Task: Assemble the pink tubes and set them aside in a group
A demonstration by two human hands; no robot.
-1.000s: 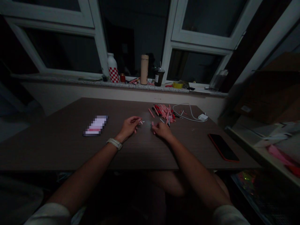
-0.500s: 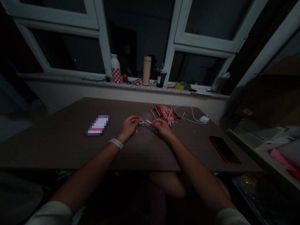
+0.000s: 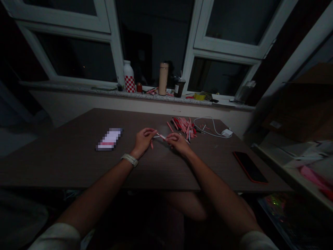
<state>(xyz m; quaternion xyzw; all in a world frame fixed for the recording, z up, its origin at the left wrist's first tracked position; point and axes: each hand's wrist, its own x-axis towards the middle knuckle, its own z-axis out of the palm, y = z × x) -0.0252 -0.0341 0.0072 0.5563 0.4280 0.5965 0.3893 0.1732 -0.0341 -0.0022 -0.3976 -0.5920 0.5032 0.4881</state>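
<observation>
My left hand (image 3: 143,141), with a pale watch on its wrist, pinches a thin white rod (image 3: 156,136) that looks like a pen refill. A short pink piece (image 3: 152,144) shows below its fingers; whether it is held or lies on the table I cannot tell. Facing it, my right hand (image 3: 179,142) is closed on a slim pink and white tube (image 3: 162,137), like a pen barrel. Rod and tube come together between the fingertips, but the dim light hides whether one is inside the other. Behind my right hand lies a pile of pink, red and black pen parts (image 3: 185,126).
A lit phone (image 3: 109,139) lies on the brown table (image 3: 78,163) at left, a dark phone (image 3: 249,167) at right. A white cable with charger (image 3: 227,133) is at the back right. Bottles, including a beige flask (image 3: 163,79), and a cup (image 3: 179,87) stand on the sill.
The tube in my right hand has tilted, its free end now pointing up and left, close to my left fingertips. Both hands have otherwise hardly moved.
</observation>
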